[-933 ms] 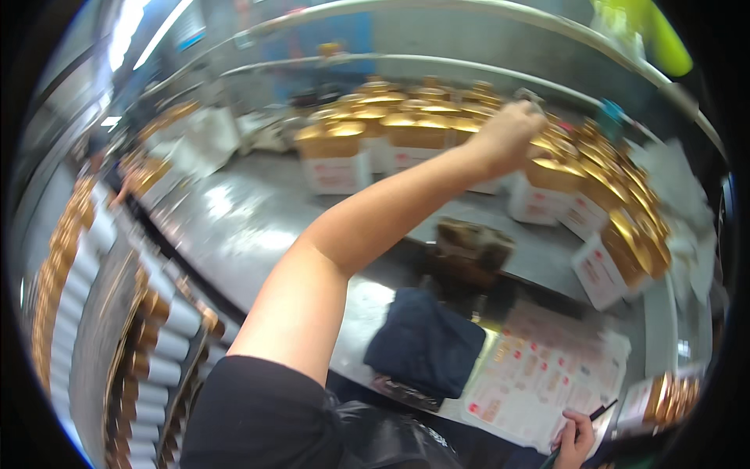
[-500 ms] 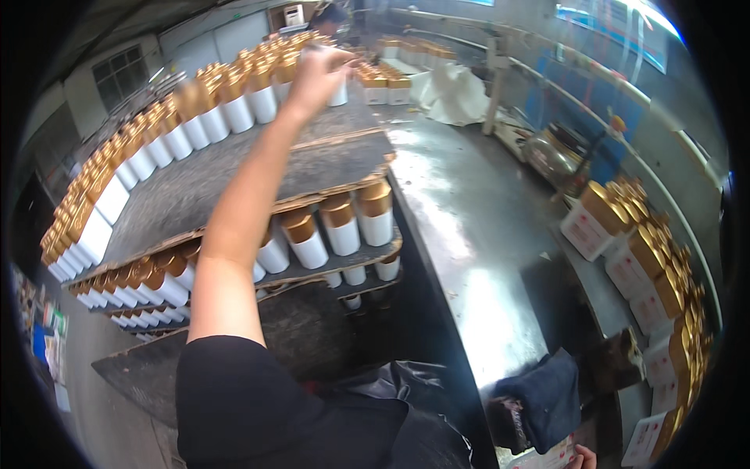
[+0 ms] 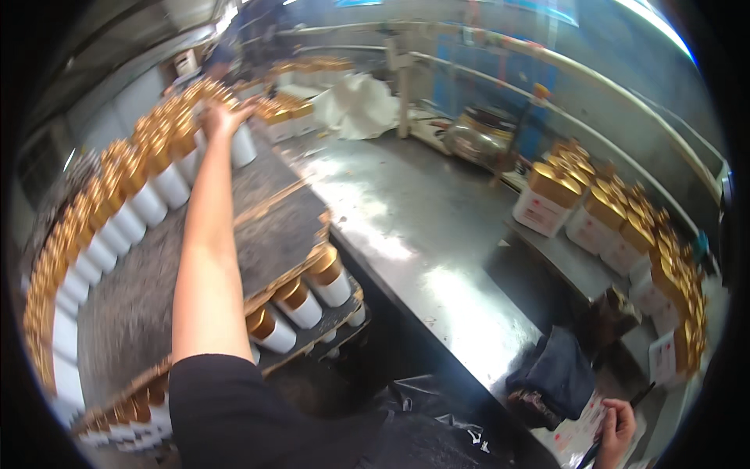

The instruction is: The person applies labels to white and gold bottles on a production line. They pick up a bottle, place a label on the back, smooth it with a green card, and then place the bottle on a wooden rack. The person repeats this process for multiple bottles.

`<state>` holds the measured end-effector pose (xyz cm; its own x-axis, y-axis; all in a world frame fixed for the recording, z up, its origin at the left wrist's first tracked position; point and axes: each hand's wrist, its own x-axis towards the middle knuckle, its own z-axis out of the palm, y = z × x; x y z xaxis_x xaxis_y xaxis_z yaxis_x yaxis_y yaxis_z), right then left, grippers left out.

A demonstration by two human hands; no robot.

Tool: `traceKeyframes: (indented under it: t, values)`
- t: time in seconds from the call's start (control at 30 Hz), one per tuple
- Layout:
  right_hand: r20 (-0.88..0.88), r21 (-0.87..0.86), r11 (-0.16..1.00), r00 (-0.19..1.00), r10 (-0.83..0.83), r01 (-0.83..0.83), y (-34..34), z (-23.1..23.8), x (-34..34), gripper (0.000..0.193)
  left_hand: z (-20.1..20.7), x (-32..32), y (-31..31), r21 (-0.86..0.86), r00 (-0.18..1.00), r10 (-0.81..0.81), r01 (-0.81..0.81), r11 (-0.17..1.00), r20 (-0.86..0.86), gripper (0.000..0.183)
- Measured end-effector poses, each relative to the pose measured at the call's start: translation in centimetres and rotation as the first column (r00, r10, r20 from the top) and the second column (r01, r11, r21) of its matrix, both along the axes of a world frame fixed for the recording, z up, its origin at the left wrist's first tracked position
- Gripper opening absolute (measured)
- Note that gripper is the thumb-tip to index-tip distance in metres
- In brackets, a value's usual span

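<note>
My left arm reaches out to the far left. At its end my left hand (image 3: 223, 119) closes over the gold top of a white container (image 3: 244, 148), which stands at the end of a long row of similar white containers with gold tops (image 3: 168, 186) on a dark board. The hand hides most of that top. At the lower right my right hand (image 3: 617, 428) is curled around a thin black stick-like tool (image 3: 644, 391), its kind unclear. Beside that hand lie a white printed piece (image 3: 580, 436) with red marks and a dark cloth (image 3: 555, 371) draped over a block.
Below the board, a lower shelf holds more white-and-gold containers (image 3: 299, 303). A metal table (image 3: 391, 211) runs down the middle. Gold-topped white boxes (image 3: 543, 202) line its right side. A glass-like pot (image 3: 480, 139) and a white sheet (image 3: 355, 105) are farther back, near a person (image 3: 221, 56).
My view has swung right, so the rows shift left in it. My left hand stays over the row's end container. My right hand shows more fully, with the black tool in it.
</note>
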<state>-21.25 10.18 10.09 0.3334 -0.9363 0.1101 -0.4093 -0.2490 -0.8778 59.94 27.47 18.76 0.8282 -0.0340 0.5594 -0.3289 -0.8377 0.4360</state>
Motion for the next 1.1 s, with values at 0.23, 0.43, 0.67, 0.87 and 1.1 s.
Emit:
traceKeyframes:
  t: [0.23, 0.43, 0.67, 0.87, 1.1]
  values:
    - [0.031, -0.028, 0.994, 0.994, -0.109, 0.11, -1.0, -2.6, -4.5, 0.014, 0.8, 0.0, 1.5, -0.101, 0.985, 0.152, -0.144, 0.984, 0.077, 0.074]
    - [-0.015, -0.056, 0.99, 0.991, -0.131, 0.13, -3.3, -3.5, -4.8, 0.013, 2.5, -11.1, -4.4, -0.329, 0.751, -0.644, 0.576, 0.748, -0.149, 0.069]
    - [0.026, 0.067, 0.958, 0.96, 0.279, -0.28, -3.0, -3.1, -1.0, 0.016, 5.8, -34.9, -13.0, -0.112, 0.163, -0.986, 0.98, 0.166, -0.035, 0.069]
    - [-0.021, 0.109, 0.993, 0.999, 0.048, -0.046, 0.9, -9.8, -10.0, 0.016, -3.3, -48.2, -26.5, -0.082, -0.124, -0.99, 0.99, -0.119, -0.063, 0.095]
    - [-0.069, 0.257, 0.839, 0.875, -0.479, 0.479, 3.4, -12.7, -18.9, 0.016, -11.4, -58.7, -33.0, -0.581, -0.461, -0.835, 0.783, -0.222, -0.301, 0.095]
